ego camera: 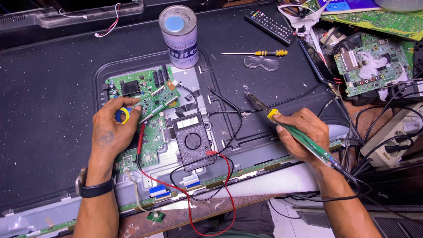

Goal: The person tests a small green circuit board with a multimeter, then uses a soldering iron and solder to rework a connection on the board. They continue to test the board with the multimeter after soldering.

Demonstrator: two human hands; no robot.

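At the bottom centre of the frame, red and black test leads (pixel 220 194) loop over the bare edge of the bench (pixel 207 213), beside a small loose green board (pixel 156 216) on a pale ribbon.

In the lower left, the left hand (pixel 112 128) (a dark watch sits on its wrist) is curled closed around a small yellow and blue spool (pixel 122 115), its fingertips resting on the green circuit board (pixel 147 94) left of centre. That board lies inside the opened back of a flat television (pixel 53 101), which fills most of the frame.

In the lower right, the right hand (pixel 299 132) is closed around the green handle of a soldering iron (pixel 291 128); its yellow collar shows just above the thumb and its metal tip points up and left, over the dark panel and well apart from the circuit board.

Between the two hands, at the centre, a black multimeter (pixel 192 141) lies face up on the metal chassis.

Further up, right of centre, clear safety glasses (pixel 261 62) lie just below a yellow-handled screwdriver (pixel 260 53). At the top centre stands a cylindrical can (pixel 178 35) with a blue-spotted lid, and to its right lies a black remote control (pixel 271 26). In the upper right corner more green boards (pixel 374 66) and tangled cables are piled.
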